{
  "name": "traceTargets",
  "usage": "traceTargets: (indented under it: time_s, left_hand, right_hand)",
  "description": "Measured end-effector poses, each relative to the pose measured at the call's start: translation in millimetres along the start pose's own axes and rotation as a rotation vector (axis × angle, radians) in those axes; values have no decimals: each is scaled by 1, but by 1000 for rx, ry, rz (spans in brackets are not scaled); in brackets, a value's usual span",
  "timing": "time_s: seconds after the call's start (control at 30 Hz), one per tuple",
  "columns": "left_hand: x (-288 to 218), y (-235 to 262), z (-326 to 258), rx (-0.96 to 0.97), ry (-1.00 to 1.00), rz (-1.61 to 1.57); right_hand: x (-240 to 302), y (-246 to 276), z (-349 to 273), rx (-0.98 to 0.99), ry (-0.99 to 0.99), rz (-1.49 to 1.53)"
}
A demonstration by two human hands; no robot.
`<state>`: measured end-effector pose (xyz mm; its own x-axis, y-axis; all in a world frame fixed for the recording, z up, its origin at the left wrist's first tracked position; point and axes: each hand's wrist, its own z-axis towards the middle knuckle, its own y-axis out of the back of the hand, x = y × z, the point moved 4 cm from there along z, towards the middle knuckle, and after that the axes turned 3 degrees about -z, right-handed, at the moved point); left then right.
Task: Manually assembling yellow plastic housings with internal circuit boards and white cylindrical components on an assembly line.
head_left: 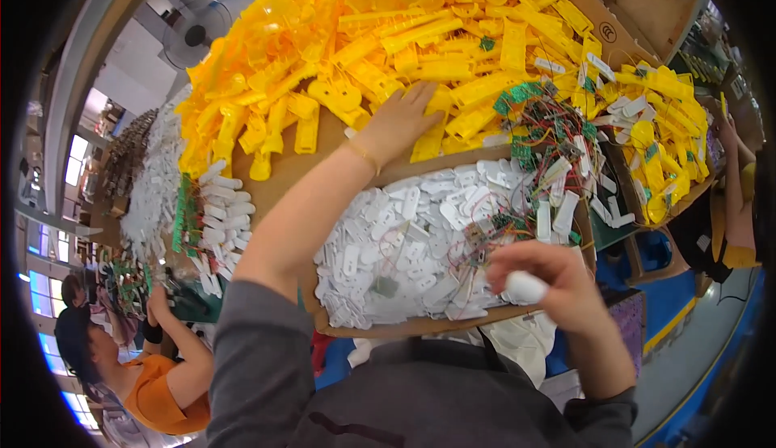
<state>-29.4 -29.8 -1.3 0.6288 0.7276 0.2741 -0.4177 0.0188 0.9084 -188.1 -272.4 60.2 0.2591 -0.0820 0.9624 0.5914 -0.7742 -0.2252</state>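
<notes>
My left hand (404, 125) reaches forward with its fingers stretched out over yellow plastic parts (439, 113) at the near edge of a large heap. A bit of white shows at its thumb. My right hand (558, 282) hovers over the near right corner of a cardboard box (319, 312) of small white plastic pieces (388, 246). Its fingers are half curled and apart from the thumb, whose tip has a white cover (526, 288). I see no part held in either hand. Green circuit boards with red wires (558, 129) lie tangled beyond the right hand.
White oblong casings (226, 214) and a row of green boards (184, 214) lie left of the box. At far right stands a carton of yellow parts (659, 149). A co-worker in orange (166, 391) works at left, another person's arm (735, 189) shows at right. A fan (194, 34) stands behind.
</notes>
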Motion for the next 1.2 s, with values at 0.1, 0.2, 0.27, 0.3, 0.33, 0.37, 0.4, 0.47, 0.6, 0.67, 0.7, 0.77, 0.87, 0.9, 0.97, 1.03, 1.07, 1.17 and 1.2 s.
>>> traceTargets:
  time_s: [0.1,0.2,0.27,0.3,0.33,0.37,0.4,0.47,0.6,0.67,0.7,0.77,0.87,0.9,0.97,1.03,1.07,1.17,1.2]
  left_hand:
    - [2,-30,15,-52,-96,-21]
    - [18,-6,19,153,-114,91]
    - [37,8,1,272,241,71]
    - [50,23,-19,208,496,14]
    - [55,45,-45,129,466,93]
    - [54,69,-65,44,430,167]
    - [50,92,-79,51,643,14]
    - [22,116,-100,-69,928,-640]
    - [-72,139,-145,-177,1054,-1451]
    - [-115,135,-159,-282,1209,-1456]
    - [-132,135,-163,-326,1293,-1483]
    - [-155,134,-169,-447,1293,-1516]
    - [-170,134,-168,-766,1307,-1414]
    - [-173,140,-161,-842,1305,-1332]
    - [-169,135,-150,-710,1193,-1401]
    - [-173,126,-149,-545,1190,-1573]
    - [-176,128,-145,-551,1191,-1580]
    - [-196,118,-121,-420,1304,-1956]
    - [-198,114,-117,-454,1344,-2030]
  right_hand:
    - [-23,-19,-11,48,-135,1]
    - [-22,-16,-14,8,-70,-267]
    - [-26,-11,-12,-70,40,-565]
    - [-33,-14,-8,-71,29,-551]
    - [-34,-22,-2,-46,168,-767]
    - [-36,-31,3,-26,306,-986]
    - [-42,-39,12,-9,428,-1024]
    - [-59,-47,39,27,441,-1173]
    - [-87,-61,70,221,438,-1686]
    - [-81,-66,72,276,479,-1720]
    - [-80,-69,69,336,518,-1754]
    - [-77,-67,68,227,613,-1691]
    - [-36,-73,57,75,692,-1542]
    - [-22,-78,48,25,679,-1439]
    - [-21,-86,31,58,623,-1238]
    - [-18,-79,23,97,587,-1007]
    - [-26,-72,25,163,246,-631]
    - [-75,-63,22,93,207,78]
    - [-73,-65,20,18,131,204]
